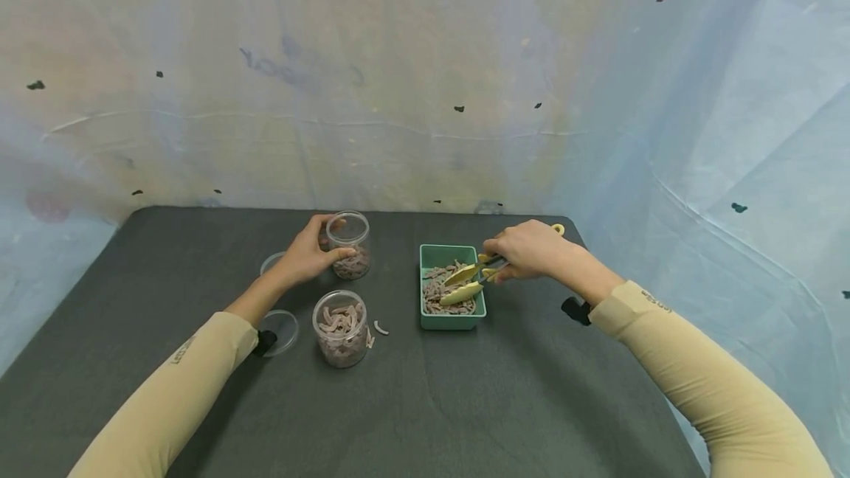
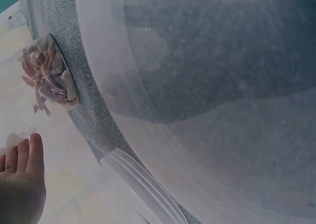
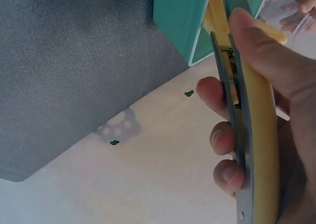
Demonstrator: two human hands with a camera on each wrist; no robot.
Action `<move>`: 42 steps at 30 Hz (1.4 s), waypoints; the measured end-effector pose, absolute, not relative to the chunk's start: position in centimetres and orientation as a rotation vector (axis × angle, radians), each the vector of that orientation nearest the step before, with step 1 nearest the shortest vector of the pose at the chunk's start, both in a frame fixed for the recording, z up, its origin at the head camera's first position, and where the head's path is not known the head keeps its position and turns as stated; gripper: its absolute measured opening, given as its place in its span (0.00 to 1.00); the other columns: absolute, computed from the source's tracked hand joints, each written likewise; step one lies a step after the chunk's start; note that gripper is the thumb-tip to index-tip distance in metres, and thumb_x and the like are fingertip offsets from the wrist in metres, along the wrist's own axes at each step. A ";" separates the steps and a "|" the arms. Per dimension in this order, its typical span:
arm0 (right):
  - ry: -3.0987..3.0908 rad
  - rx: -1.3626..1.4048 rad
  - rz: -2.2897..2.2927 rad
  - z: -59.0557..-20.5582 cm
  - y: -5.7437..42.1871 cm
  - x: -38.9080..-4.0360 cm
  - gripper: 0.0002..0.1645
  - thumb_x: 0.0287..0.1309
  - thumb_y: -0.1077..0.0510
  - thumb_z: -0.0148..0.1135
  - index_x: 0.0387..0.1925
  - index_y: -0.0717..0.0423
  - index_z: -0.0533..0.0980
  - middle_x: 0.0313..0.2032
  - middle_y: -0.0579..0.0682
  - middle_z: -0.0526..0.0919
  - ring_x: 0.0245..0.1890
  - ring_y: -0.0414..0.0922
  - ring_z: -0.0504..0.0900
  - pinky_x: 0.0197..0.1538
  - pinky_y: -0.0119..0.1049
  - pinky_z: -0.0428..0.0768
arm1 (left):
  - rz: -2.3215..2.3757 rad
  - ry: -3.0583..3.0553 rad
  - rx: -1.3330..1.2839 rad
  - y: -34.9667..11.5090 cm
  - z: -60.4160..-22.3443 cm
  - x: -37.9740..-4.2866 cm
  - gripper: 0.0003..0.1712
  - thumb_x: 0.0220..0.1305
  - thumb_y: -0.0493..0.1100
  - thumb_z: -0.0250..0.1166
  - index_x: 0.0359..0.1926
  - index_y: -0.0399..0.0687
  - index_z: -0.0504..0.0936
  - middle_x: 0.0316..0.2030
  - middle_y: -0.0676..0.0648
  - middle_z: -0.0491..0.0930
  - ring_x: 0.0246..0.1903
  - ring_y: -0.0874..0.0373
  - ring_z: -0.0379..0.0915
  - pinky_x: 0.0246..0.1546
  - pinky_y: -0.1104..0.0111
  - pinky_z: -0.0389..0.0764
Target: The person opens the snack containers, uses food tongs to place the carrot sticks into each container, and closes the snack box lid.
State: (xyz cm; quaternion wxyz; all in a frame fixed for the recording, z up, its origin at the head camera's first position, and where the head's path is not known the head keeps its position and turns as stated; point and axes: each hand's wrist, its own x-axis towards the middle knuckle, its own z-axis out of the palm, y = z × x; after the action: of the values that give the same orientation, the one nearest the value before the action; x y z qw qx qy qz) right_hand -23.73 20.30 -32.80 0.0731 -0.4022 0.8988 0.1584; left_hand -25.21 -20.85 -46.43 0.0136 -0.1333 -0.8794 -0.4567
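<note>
My left hand (image 1: pixel 307 253) holds a clear jar (image 1: pixel 350 264) upright by its side, thumb in front; greyish-brown strips fill its lower part. In the right hand (image 1: pixel 531 246) is a pair of tongs (image 1: pixel 462 293) with yellow tips. Thumb and fingers wrap its handles (image 3: pixel 261 150) in the right wrist view. The tips stand apart among the strips (image 1: pixel 434 291) in a green rectangular container (image 1: pixel 454 322). Nearer to me than the held jar is a second clear jar (image 1: pixel 341 354), open and filled close to its rim with similar strips.
Two clear round lids, one nearer (image 1: pixel 287 338) and one farther (image 1: pixel 271 262), lie left of the jars, partly behind the left arm. Loose strips (image 1: pixel 381 328) lie beside the nearer jar. Plastic sheeting (image 1: pixel 398 94) hangs behind the dark table (image 1: pixel 412 411).
</note>
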 end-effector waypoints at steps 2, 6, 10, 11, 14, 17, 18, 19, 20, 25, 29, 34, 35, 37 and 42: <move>2.704 -1.221 0.465 -32.9 20.4 -23.8 0.25 0.55 0.37 0.77 0.46 0.48 0.81 0.34 0.44 0.85 0.29 0.40 0.81 0.28 0.37 0.79 | -1.422 -2.741 -0.409 -20.9 -46.4 -25.2 0.49 0.68 0.53 0.73 0.77 0.39 0.55 0.72 0.36 0.66 0.69 0.33 0.65 0.65 0.42 0.73; 2.717 -1.240 0.448 -33.0 20.5 -23.9 0.24 0.55 0.37 0.77 0.44 0.47 0.81 0.32 0.42 0.83 0.27 0.39 0.80 0.27 0.36 0.78 | -1.413 -2.739 -0.403 -20.9 -46.5 -25.3 0.50 0.68 0.54 0.72 0.77 0.38 0.55 0.72 0.35 0.66 0.68 0.31 0.65 0.64 0.41 0.73; 2.722 -1.235 0.427 -33.2 20.8 -23.8 0.24 0.55 0.37 0.77 0.43 0.48 0.81 0.31 0.41 0.83 0.27 0.38 0.79 0.27 0.36 0.77 | -1.412 -2.729 -0.421 -20.8 -46.6 -25.3 0.49 0.69 0.53 0.72 0.77 0.37 0.56 0.71 0.34 0.66 0.69 0.32 0.65 0.65 0.41 0.72; 2.723 -1.234 0.420 -33.2 20.9 -23.8 0.24 0.56 0.37 0.77 0.43 0.48 0.81 0.31 0.41 0.83 0.27 0.38 0.79 0.27 0.36 0.77 | -1.411 -2.728 -0.430 -20.8 -46.6 -25.3 0.49 0.69 0.53 0.72 0.76 0.37 0.56 0.71 0.34 0.66 0.69 0.33 0.64 0.66 0.41 0.72; 2.729 -1.228 0.399 -33.3 21.2 -23.8 0.23 0.56 0.38 0.77 0.43 0.48 0.81 0.31 0.41 0.83 0.26 0.37 0.78 0.27 0.36 0.77 | -1.416 -2.726 -0.424 -20.7 -46.6 -25.3 0.48 0.68 0.53 0.73 0.76 0.38 0.56 0.71 0.35 0.67 0.69 0.34 0.64 0.66 0.41 0.72; 2.744 -1.229 0.374 -33.4 21.5 -23.7 0.23 0.56 0.38 0.77 0.43 0.48 0.81 0.32 0.41 0.84 0.26 0.37 0.78 0.27 0.36 0.77 | -1.417 -2.727 -0.421 -20.7 -46.5 -25.3 0.47 0.69 0.52 0.73 0.76 0.38 0.56 0.71 0.35 0.67 0.69 0.33 0.65 0.65 0.41 0.72; 2.751 -1.227 0.364 -33.4 21.6 -23.6 0.24 0.56 0.38 0.77 0.43 0.48 0.81 0.32 0.42 0.85 0.26 0.37 0.78 0.27 0.36 0.77 | -1.420 -2.727 -0.415 -20.7 -46.5 -25.4 0.47 0.69 0.52 0.73 0.76 0.39 0.57 0.71 0.35 0.67 0.69 0.33 0.65 0.65 0.41 0.72; 2.758 -1.227 0.353 -33.4 21.8 -23.6 0.24 0.56 0.38 0.77 0.44 0.48 0.81 0.33 0.42 0.86 0.26 0.37 0.78 0.26 0.35 0.77 | -1.422 -2.726 -0.415 -20.7 -46.5 -25.3 0.47 0.69 0.52 0.73 0.76 0.39 0.57 0.71 0.35 0.67 0.68 0.32 0.65 0.65 0.41 0.73; 2.766 -1.229 0.340 -33.4 21.9 -23.5 0.24 0.56 0.38 0.77 0.44 0.48 0.81 0.34 0.43 0.86 0.26 0.37 0.78 0.26 0.35 0.77 | -1.422 -2.727 -0.418 -20.7 -46.4 -25.3 0.47 0.69 0.52 0.72 0.76 0.38 0.57 0.71 0.35 0.67 0.68 0.32 0.65 0.64 0.40 0.73; 2.802 -1.212 0.265 -33.5 22.7 -23.3 0.25 0.55 0.37 0.77 0.46 0.47 0.82 0.38 0.43 0.88 0.26 0.37 0.79 0.26 0.35 0.75 | -1.421 -2.733 -0.428 -20.8 -46.4 -25.4 0.47 0.70 0.52 0.71 0.76 0.37 0.56 0.72 0.34 0.66 0.69 0.32 0.64 0.65 0.40 0.72; 2.828 -1.208 0.211 -33.8 23.4 -23.4 0.24 0.56 0.36 0.76 0.45 0.46 0.82 0.38 0.42 0.88 0.25 0.37 0.77 0.25 0.35 0.73 | -1.424 -2.728 -0.428 -20.9 -46.5 -25.5 0.46 0.70 0.51 0.72 0.76 0.38 0.56 0.72 0.35 0.66 0.70 0.33 0.64 0.66 0.40 0.71; 2.846 -1.168 0.115 -34.0 24.1 -23.3 0.23 0.57 0.38 0.76 0.45 0.47 0.82 0.38 0.43 0.88 0.23 0.35 0.74 0.24 0.35 0.72 | -1.431 -2.729 -0.422 -20.9 -46.5 -25.6 0.47 0.69 0.51 0.72 0.76 0.39 0.56 0.71 0.36 0.66 0.69 0.32 0.65 0.64 0.40 0.72; 2.847 -1.158 0.095 -34.1 24.2 -23.3 0.23 0.57 0.38 0.76 0.45 0.47 0.82 0.38 0.43 0.88 0.24 0.35 0.74 0.25 0.35 0.72 | -1.431 -2.733 -0.422 -20.9 -46.5 -25.5 0.47 0.69 0.52 0.72 0.76 0.40 0.56 0.72 0.36 0.66 0.69 0.32 0.65 0.64 0.40 0.72; 2.846 -1.145 0.058 -34.2 24.3 -23.2 0.24 0.57 0.38 0.76 0.46 0.48 0.82 0.41 0.45 0.89 0.25 0.35 0.76 0.25 0.35 0.73 | -1.430 -2.736 -0.429 -21.0 -46.4 -25.5 0.47 0.69 0.52 0.72 0.76 0.40 0.56 0.72 0.36 0.66 0.69 0.33 0.64 0.65 0.40 0.72; 2.871 -1.101 -0.003 -34.6 24.6 -23.1 0.25 0.57 0.38 0.76 0.47 0.49 0.82 0.40 0.44 0.88 0.27 0.36 0.78 0.27 0.37 0.75 | -1.430 -2.728 -0.434 -21.0 -46.4 -25.5 0.47 0.68 0.52 0.73 0.75 0.40 0.57 0.71 0.37 0.67 0.71 0.36 0.63 0.67 0.41 0.70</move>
State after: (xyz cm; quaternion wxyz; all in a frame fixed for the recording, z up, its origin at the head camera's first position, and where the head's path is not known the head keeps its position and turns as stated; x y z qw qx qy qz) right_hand -23.07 24.60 -34.58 0.0336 -0.3578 0.9332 -0.0011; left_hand -25.51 -21.03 -46.36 0.0157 -0.1396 -0.8769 -0.4598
